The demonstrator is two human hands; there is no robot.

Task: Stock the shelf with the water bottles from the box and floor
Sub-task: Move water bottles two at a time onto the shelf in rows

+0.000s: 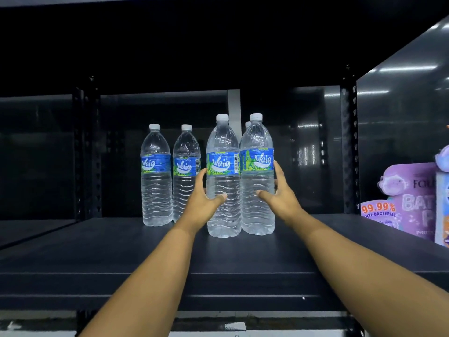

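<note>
Clear plastic water bottles with white caps and blue-and-green labels are standing upright on the dark matte shelf board [121,244], and two of them are being set down at the front of the group. The left hand [202,199] is wrapping its thumb and fingers around the front-left bottle [223,176], while the right hand [279,193] is gripping the front-right bottle [258,173] the same way; both bottles are touching each other and appear to be resting on the board. Two more bottles [156,176] are standing just behind and to the left, and the cap of a fifth [247,124] is peeking out behind the front pair.

Placement seems to be the step in hand. Next, the fingers are probably going to need to let go without tipping either bottle, before the arms go back for more stock.

Black metal uprights [348,142] are framing the bay, a glossy dark side panel [401,122] is reflecting ceiling lights, and purple packaged goods [410,203] are sitting at the right edge.
</note>
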